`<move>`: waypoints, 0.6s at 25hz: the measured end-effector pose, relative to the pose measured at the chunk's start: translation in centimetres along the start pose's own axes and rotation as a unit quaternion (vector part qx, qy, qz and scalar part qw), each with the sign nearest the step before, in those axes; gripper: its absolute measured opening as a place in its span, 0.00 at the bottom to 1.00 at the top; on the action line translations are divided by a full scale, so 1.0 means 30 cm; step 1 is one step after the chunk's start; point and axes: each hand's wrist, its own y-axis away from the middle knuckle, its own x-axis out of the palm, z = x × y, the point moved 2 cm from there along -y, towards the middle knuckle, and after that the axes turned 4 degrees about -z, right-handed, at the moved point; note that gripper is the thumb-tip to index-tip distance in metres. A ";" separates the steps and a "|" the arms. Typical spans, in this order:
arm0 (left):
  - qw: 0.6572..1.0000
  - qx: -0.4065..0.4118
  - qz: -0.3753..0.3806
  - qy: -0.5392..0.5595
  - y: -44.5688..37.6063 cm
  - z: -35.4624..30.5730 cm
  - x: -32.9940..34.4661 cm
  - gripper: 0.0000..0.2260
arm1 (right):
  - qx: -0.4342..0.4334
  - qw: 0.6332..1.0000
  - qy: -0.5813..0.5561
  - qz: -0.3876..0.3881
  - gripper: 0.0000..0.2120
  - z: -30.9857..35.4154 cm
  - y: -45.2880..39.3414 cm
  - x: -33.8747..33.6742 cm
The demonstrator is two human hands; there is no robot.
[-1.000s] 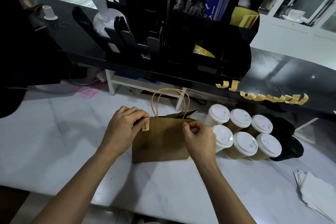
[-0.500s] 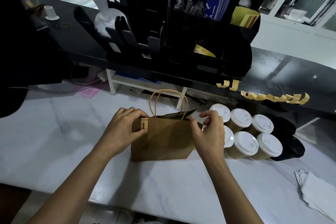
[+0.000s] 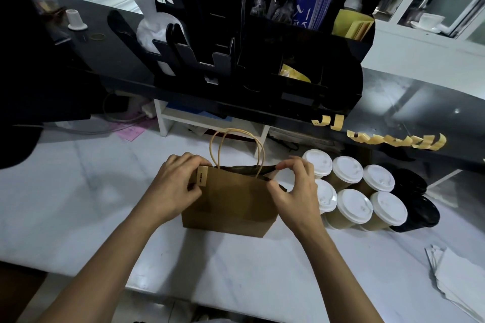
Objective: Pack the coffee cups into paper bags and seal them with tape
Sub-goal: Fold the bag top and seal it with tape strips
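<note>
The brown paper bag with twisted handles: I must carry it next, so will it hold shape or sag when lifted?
The brown paper bag stands upright unaided, so it is probably fairly stiff. Its mouth bends where the right hand pinches it, so the top likely flexes. Only one tape strip, held by the left hand, shows, so it may gape.

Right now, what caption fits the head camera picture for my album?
Both hands pinch the brown paper bag shut beside lidded coffee cups.

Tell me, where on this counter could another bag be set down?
Bare marble lies left of the paper bag, beyond the left hand, and in front of the bag toward the near edge. The right side is crowded: lidded cups beside the right hand, and a stack of papers further right.
</note>
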 end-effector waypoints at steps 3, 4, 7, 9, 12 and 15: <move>1.000 0.008 -0.028 0.004 0.006 -0.025 -0.005 0.20 | 0.003 1.000 0.002 0.029 0.18 0.000 0.007 -0.008; 0.998 0.011 -0.052 0.018 0.008 -0.036 -0.007 0.19 | 0.008 1.000 -0.005 0.030 0.20 -0.001 0.010 -0.009; 0.985 0.025 -0.160 0.054 0.013 -0.079 -0.017 0.14 | 0.020 0.999 -0.025 0.028 0.23 -0.010 0.014 -0.015; 0.971 0.041 -0.230 0.055 0.024 -0.121 -0.014 0.12 | 0.022 0.999 -0.035 0.031 0.25 -0.017 0.011 -0.020; 0.947 0.056 -0.315 0.035 0.053 -0.188 0.000 0.12 | 0.019 0.998 -0.049 0.035 0.26 -0.028 0.001 -0.027; 0.940 0.103 -0.325 0.025 0.067 -0.231 0.019 0.11 | 0.017 0.998 -0.054 0.036 0.25 -0.045 -0.010 -0.033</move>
